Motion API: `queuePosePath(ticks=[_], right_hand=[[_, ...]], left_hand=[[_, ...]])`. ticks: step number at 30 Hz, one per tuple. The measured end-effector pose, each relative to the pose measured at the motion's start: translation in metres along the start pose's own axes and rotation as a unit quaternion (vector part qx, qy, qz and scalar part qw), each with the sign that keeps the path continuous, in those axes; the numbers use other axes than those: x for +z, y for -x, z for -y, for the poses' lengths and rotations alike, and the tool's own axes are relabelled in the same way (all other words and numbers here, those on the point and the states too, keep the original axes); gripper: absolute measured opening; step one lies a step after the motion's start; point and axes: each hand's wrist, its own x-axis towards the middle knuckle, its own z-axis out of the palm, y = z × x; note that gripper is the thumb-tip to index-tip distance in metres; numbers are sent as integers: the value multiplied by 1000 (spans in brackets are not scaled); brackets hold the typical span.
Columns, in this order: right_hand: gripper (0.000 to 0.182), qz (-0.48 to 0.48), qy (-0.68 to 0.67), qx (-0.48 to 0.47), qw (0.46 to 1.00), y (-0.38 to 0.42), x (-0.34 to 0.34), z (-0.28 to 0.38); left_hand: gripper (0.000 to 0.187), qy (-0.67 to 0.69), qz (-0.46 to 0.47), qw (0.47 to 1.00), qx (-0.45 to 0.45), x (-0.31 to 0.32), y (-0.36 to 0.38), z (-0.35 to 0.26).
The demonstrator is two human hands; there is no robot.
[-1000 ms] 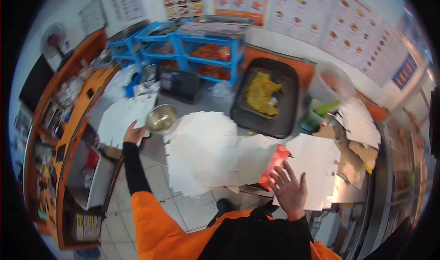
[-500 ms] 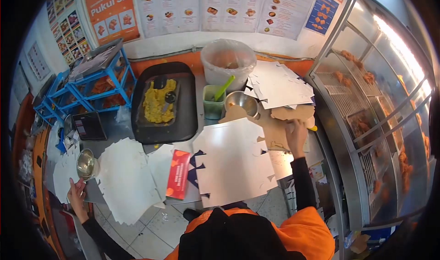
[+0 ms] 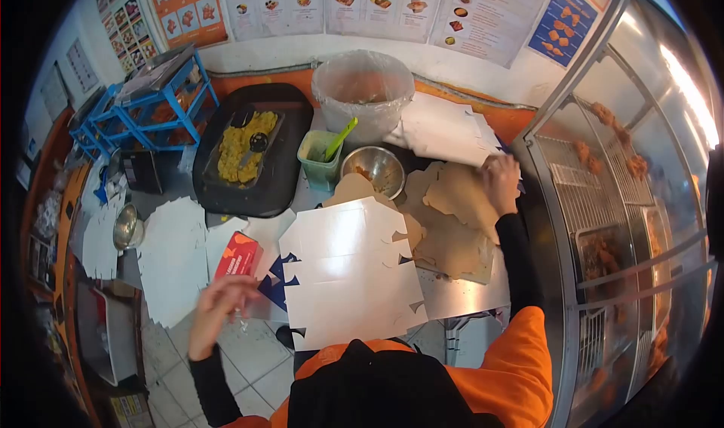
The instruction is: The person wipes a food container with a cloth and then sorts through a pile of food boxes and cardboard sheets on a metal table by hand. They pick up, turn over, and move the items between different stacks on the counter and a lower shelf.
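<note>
My left hand (image 3: 222,303) hovers at the near end of the red box (image 3: 240,254), fingers loosely bent and apart, overlapping the box's lower edge in view. Fingers curled, my right hand (image 3: 501,185) is at the right edge of the white cardboard stack (image 3: 445,130), next to the brown paper sheets (image 3: 461,202). What its fingertips grip is hidden. In front of my body lies a large flat white carton blank (image 3: 351,269) with notched sides, a blue printed piece (image 3: 280,281) showing under its left edge.
A steel bowl (image 3: 388,173), a green tub (image 3: 317,173) with a green-handled utensil and a plastic-lined bucket (image 3: 362,88) stand behind. Left are a black tray (image 3: 283,194) with yellow food, more white blanks (image 3: 175,258) and blue racks (image 3: 162,100). A glass fried-food cabinet (image 3: 562,277) borders the right.
My left hand has moved right from the small metal bowl to the red box. My right hand has gone farther back, from the brown paper to the white stack's edge. The view has shifted.
</note>
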Motion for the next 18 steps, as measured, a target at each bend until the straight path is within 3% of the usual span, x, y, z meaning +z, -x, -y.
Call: queuePosePath(ticks=[1,3,5,6,7,11,13,16,18], right_hand=[[12,-41,-51,54,996,-15,-5,-9],[15,-78,-49,70,993,-54,-15,-31],[19,-199,-167,62,964,-92,-13,-51],[18,-184,-195,95,959,-111,-26,-48],[18,-169,-222,129,951,-129,-45,-41],[15,-184,-199,104,957,-166,-86,-28],[14,-262,-234,101,931,-166,-99,-15],[6,-287,-229,51,929,-134,-116,22],[11,-290,-248,-93,920,-100,-119,49]], left_hand=[[30,4,49,998,-32,20,-5,10],[32,24,159,982,-98,57,-18,38],[36,37,249,953,-166,88,-28,75],[38,34,279,939,-199,100,-31,95],[38,34,276,940,-199,109,-34,115],[44,-2,258,942,-217,122,-42,140],[46,-16,257,942,-216,121,-49,135],[54,0,267,951,-155,122,-55,100],[64,82,296,945,-110,126,-66,70]])
